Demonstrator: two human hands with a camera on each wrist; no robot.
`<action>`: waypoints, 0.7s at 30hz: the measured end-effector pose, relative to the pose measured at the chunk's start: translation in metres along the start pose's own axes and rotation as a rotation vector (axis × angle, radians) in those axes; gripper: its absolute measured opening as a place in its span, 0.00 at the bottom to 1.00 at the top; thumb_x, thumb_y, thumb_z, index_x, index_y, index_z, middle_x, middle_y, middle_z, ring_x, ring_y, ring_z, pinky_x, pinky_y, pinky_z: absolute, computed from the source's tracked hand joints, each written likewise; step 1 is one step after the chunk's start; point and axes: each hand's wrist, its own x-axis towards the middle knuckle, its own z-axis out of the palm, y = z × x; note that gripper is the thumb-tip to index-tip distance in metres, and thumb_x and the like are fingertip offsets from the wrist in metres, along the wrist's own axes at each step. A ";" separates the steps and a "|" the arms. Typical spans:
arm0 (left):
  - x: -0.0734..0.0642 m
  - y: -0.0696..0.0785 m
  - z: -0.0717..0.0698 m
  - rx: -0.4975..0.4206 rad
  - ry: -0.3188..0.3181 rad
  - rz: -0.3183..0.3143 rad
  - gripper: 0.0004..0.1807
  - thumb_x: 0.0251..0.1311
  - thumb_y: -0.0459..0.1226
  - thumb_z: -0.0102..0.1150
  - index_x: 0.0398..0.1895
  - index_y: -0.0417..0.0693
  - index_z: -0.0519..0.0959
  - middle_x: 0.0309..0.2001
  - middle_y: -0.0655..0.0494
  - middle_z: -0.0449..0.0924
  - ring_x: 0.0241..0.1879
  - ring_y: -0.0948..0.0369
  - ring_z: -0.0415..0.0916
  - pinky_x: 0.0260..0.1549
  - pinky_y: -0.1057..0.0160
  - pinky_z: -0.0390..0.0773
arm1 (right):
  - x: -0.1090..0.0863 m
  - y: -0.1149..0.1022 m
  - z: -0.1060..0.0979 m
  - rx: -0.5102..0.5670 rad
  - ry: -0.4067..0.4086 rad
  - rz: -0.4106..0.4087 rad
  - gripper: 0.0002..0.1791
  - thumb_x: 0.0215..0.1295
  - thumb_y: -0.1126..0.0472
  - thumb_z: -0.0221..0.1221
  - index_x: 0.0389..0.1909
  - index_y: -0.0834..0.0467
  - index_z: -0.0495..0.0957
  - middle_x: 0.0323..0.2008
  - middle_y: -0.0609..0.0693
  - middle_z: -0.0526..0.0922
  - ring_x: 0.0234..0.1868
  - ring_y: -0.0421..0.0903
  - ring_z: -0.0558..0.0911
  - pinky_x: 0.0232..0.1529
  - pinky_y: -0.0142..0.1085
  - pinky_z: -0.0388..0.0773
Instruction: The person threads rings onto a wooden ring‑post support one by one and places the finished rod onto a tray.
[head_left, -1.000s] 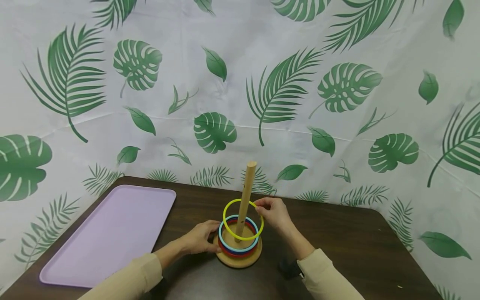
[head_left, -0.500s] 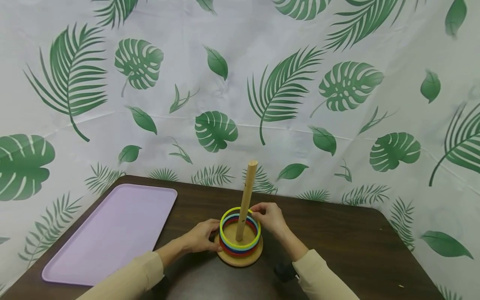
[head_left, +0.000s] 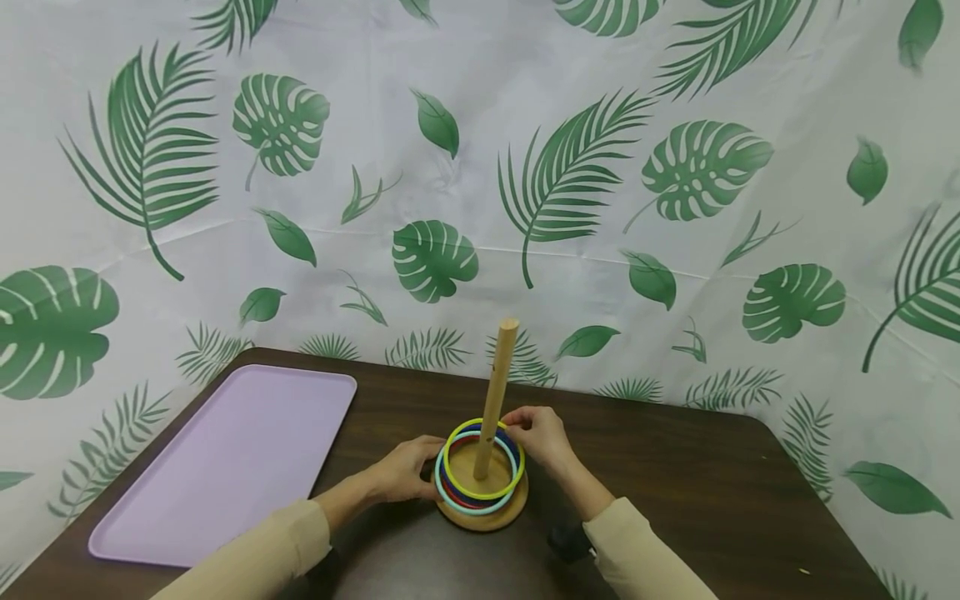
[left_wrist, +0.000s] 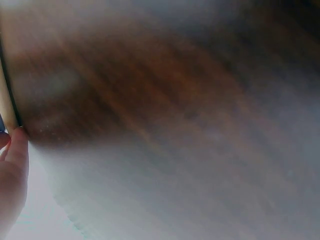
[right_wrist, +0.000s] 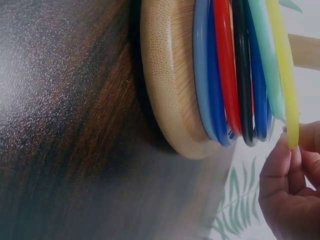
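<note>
A round wooden base (head_left: 483, 523) with an upright wooden pole (head_left: 498, 383) stands on the table. In the right wrist view several coloured rings lie stacked round the pole, among them a red ring (right_wrist: 226, 60), a black ring (right_wrist: 242, 60) and a mint ring (right_wrist: 266, 50) near the top. My right hand (head_left: 546, 437) pinches the far right rim of a yellow ring (right_wrist: 285, 75), which encircles the pole at the top of the stack, slightly tilted. My left hand (head_left: 403, 473) holds the base's left side, thumb in front; its fingertips are partly hidden behind the rings.
A lilac tray (head_left: 232, 450) lies on the dark wooden table (head_left: 652, 492) to the left. Behind the table hangs a white cloth (head_left: 480, 192) printed with green leaves. A small dark object (head_left: 567, 542) shows by the right sleeve.
My right hand has lowered the yellow ring down the pole onto the stack. The mint ring has shifted slightly left and towards me. The left hand stays at the base.
</note>
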 end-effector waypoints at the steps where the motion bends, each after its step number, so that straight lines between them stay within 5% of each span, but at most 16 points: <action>1: 0.000 0.000 0.000 0.000 -0.002 -0.002 0.32 0.43 0.40 0.72 0.55 0.39 0.76 0.56 0.42 0.74 0.58 0.47 0.70 0.57 0.48 0.72 | 0.000 0.000 0.000 -0.004 0.003 -0.002 0.04 0.53 0.73 0.61 0.29 0.66 0.83 0.25 0.51 0.82 0.27 0.41 0.75 0.26 0.29 0.75; 21: 0.000 0.000 0.000 0.013 0.005 0.009 0.32 0.44 0.41 0.72 0.55 0.39 0.76 0.56 0.41 0.74 0.57 0.45 0.70 0.56 0.47 0.73 | 0.001 0.007 0.003 -0.069 0.004 -0.014 0.02 0.53 0.70 0.62 0.28 0.64 0.83 0.24 0.51 0.83 0.25 0.39 0.74 0.25 0.30 0.75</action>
